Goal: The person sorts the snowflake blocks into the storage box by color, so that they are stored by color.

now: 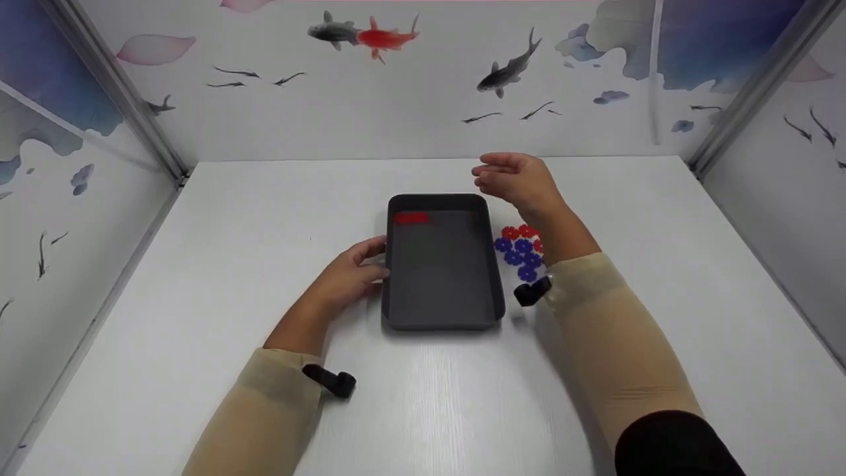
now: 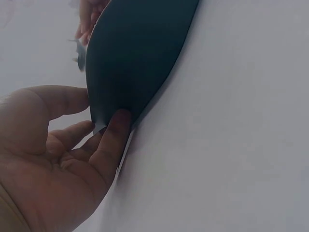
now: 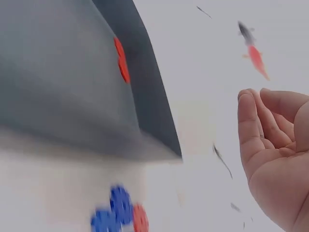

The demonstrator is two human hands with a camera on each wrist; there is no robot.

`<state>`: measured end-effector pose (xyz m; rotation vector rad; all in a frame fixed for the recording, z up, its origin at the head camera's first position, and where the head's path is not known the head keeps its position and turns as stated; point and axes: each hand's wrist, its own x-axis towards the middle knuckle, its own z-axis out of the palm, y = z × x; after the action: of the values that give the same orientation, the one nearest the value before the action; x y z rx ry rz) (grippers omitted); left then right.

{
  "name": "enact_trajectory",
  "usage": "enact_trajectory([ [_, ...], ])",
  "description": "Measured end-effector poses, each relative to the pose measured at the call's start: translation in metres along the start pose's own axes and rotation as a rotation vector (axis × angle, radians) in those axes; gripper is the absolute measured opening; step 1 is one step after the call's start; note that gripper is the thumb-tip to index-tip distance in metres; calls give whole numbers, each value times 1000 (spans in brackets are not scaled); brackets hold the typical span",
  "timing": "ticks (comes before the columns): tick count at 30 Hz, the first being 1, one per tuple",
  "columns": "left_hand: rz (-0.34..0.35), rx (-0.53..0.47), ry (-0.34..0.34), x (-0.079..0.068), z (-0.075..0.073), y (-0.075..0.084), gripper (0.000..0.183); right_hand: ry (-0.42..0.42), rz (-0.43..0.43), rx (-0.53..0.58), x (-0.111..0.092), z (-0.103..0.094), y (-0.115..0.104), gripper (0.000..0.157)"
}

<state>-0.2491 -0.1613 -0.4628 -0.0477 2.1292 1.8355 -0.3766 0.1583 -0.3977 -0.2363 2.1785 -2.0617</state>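
Observation:
A dark grey rectangular tray (image 1: 444, 284) lies on the white table in the head view. My left hand (image 1: 353, 271) rests at its left side; in the left wrist view the fingertips touch the outer wall. Past the tray's far right corner, my right hand (image 1: 519, 180) is raised with fingers extended and nothing visible between them. Inside the tray, red flower-shaped plastic discs (image 1: 411, 218) lie side by side near the far left corner. Blue flower-shaped discs (image 1: 513, 257) and red flower-shaped discs (image 1: 510, 233) are grouped beside the tray's right wall, partly covered by my right wrist.
White panels (image 1: 410, 125) printed with fish enclose the table (image 1: 225, 264) at the back and both sides. Metal posts (image 1: 125, 92) stand at the back corners. Black wrist mounts (image 1: 330, 381) are strapped over both sleeves.

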Motion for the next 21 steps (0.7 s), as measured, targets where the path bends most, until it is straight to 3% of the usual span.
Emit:
enact_trajectory([
  [7, -2, 10, 1, 1, -1, 0, 68, 78, 47, -109, -20, -52, 15, 45],
  [12, -4, 0, 5, 0, 0, 0, 68, 117, 113, -223, -30, -77, 29, 43],
  [21, -23, -35, 1, 2, 0, -2, 69, 59, 255, -386, -31, -108, 55, 51],
])
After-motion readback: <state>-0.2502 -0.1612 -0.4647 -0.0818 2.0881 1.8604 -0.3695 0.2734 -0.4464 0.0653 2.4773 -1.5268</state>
